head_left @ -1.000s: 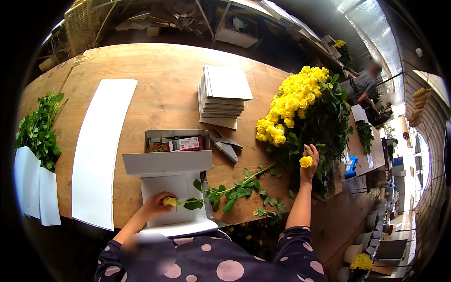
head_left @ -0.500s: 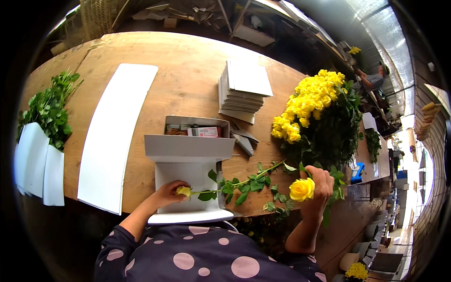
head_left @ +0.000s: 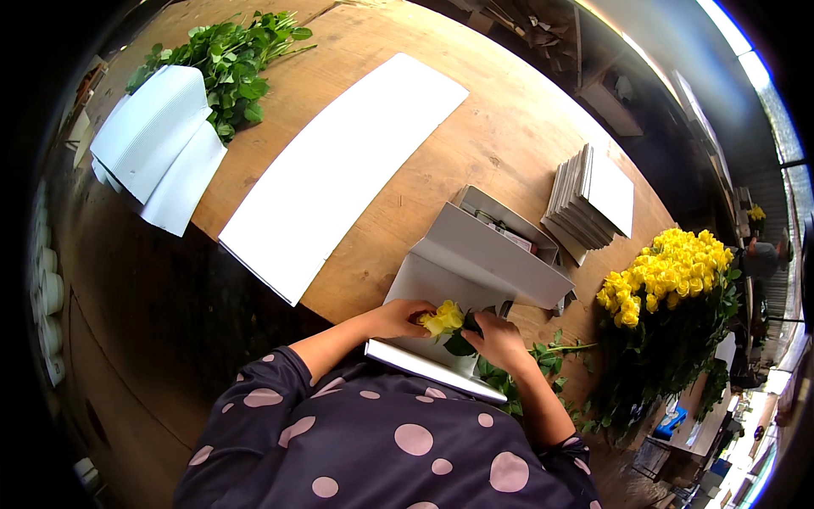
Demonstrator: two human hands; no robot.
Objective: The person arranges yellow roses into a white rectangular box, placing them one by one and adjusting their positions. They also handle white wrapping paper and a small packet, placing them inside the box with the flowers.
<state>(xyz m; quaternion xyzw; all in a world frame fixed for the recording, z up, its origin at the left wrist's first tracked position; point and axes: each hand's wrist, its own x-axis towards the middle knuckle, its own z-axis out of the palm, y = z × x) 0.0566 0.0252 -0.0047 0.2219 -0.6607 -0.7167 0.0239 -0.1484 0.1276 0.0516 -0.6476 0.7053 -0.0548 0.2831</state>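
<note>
Two yellow roses (head_left: 444, 319), their heads close together, are between my hands over the white cardboard stand (head_left: 432, 278). My left hand (head_left: 402, 320) is closed around one rose head at the left. On the right, my right hand (head_left: 500, 341) grips the other rose just below its bloom, beside green leaves (head_left: 459, 344). Its fingertips are partly hidden by the leaves. Leafy stems (head_left: 551, 356) stretch along the table edge beyond my right wrist. The folded white front edge (head_left: 432, 370) of the stand lies against my dotted top.
A grey box (head_left: 509, 222) stands behind the stand's upright panel. Farther right are stacked cardboard sheets (head_left: 598, 199) and a big heap of yellow roses (head_left: 670, 276). A long white sheet (head_left: 348, 170) lies at left, near a wrapped leafy bunch (head_left: 165, 140) overhanging the table edge.
My right hand has brought its rose leftward to the one in my left hand, and the heads now meet. The view has turned, so the table appears tilted.
</note>
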